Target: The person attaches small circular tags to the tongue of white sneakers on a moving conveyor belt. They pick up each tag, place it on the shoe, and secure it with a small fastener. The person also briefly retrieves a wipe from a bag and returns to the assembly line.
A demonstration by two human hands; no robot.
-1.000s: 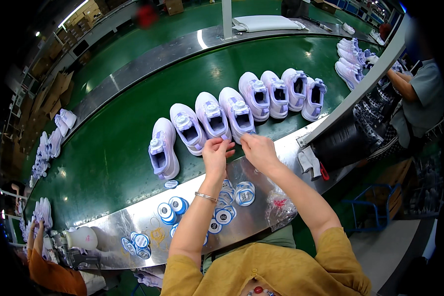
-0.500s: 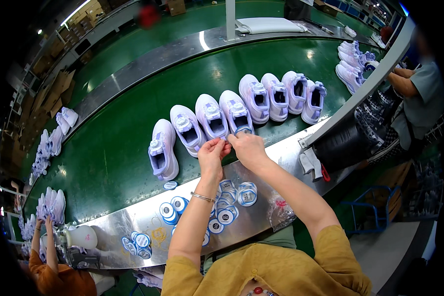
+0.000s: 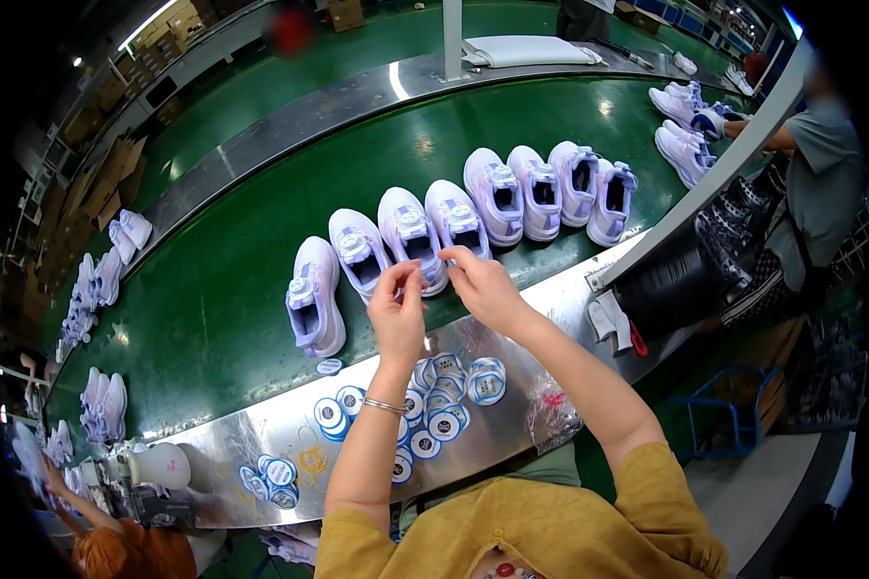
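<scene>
My left hand [image 3: 399, 311] is closed, fingertips together, just in front of the heel of a pale lilac sneaker [image 3: 404, 214]. My right hand [image 3: 488, 291] pinches at the heel of the neighbouring sneaker [image 3: 451, 205]. Anything between either set of fingertips is too small to make out. These two shoes stand in a row with others, toes pointing away, including a sneaker [image 3: 314, 275] at the left end and another [image 3: 611, 203] at the right end. Round blue-and-white tags [image 3: 444, 425] lie spread on the metal ledge below my hands, with a neat stack [image 3: 487, 381] beside them.
The row stands on a green conveyor belt [image 3: 232, 309] bordered by a metal ledge [image 3: 212, 454]. Yellow rubber bands [image 3: 311, 461] and a clear plastic bag [image 3: 553, 415] lie there. A slanted post [image 3: 686, 198] rises at right. Co-workers handle shoes at far left and right.
The round tag seen by my right hand no longer shows there. My hands have drawn slightly apart. The row has shifted slightly left. At far left a co-worker's hands moved away from a shoe group.
</scene>
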